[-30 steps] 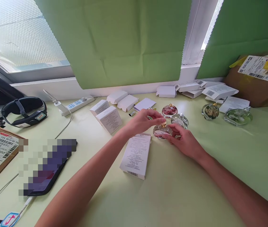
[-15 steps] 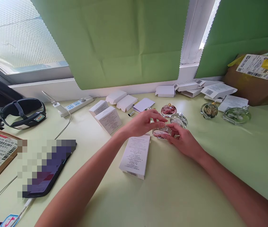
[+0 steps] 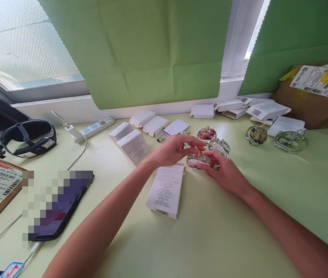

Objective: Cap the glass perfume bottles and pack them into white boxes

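Just right of the white carton (image 3: 166,189), the glass bottle (image 3: 194,162) stands broadside; the right hand (image 3: 224,169) clasps its right side, the left hand (image 3: 178,148), fingers half-curled, meets its neck (image 3: 199,153), hold unclear.

In my head view, the right hand (image 3: 225,169) grips a pink-tinted glass bottle (image 3: 194,161) at its 3 o'clock side. The left hand (image 3: 175,150) is at the gold neck (image 3: 199,153), 12 o'clock; contact is unclear. A white carton (image 3: 166,188) lies at 8 o'clock.
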Demonstrator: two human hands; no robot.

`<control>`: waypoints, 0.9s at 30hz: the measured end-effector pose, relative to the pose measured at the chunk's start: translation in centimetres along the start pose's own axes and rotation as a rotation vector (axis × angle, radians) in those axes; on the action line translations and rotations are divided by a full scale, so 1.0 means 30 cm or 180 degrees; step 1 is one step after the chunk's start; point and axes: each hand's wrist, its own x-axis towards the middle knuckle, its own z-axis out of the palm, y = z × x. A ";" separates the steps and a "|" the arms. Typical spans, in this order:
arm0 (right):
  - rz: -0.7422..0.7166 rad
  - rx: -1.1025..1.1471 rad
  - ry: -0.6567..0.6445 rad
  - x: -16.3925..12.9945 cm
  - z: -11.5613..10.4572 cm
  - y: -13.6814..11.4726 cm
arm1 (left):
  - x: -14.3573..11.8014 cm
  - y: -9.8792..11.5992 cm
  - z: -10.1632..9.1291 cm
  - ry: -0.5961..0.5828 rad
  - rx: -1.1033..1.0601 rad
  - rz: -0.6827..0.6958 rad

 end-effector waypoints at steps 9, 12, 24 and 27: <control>0.0019 0.0054 -0.0048 0.003 0.001 0.003 | -0.003 0.000 -0.017 0.0010 0.0173 0.0067; 0.0012 0.0020 -0.0036 0.003 0.001 0.000 | -0.001 0.008 -0.007 0.0099 0.0173 0.0018; 0.0008 0.0116 -0.0046 -0.002 -0.002 -0.012 | -0.002 -0.019 0.039 0.0385 -0.1065 -0.1149; -0.0007 0.0085 -0.0029 -0.003 -0.002 -0.014 | 0.004 -0.027 0.041 0.0424 -0.1112 -0.1327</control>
